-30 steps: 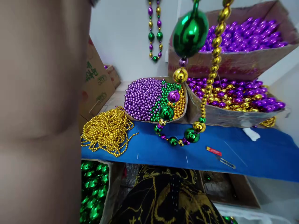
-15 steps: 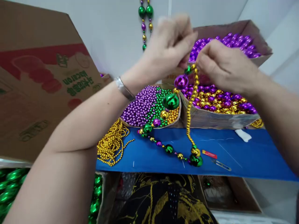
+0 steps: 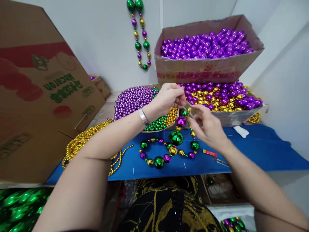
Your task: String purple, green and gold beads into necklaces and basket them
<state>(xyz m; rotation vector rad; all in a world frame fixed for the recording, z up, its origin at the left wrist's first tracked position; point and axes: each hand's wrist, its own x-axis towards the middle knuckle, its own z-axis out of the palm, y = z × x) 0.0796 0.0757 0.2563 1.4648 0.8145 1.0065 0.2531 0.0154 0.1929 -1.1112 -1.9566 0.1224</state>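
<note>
Left hand (image 3: 170,99) and right hand (image 3: 208,126) pinch the upper end of a bead necklace (image 3: 176,138) close together, seemingly for fine control, while its lower part rests looped on the blue cloth (image 3: 267,146), which presumably takes the weight.

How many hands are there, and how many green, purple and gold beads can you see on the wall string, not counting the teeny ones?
Left hand plus right hand: 2
Green beads: 5
Purple beads: 4
Gold beads: 4
Total: 15
</note>
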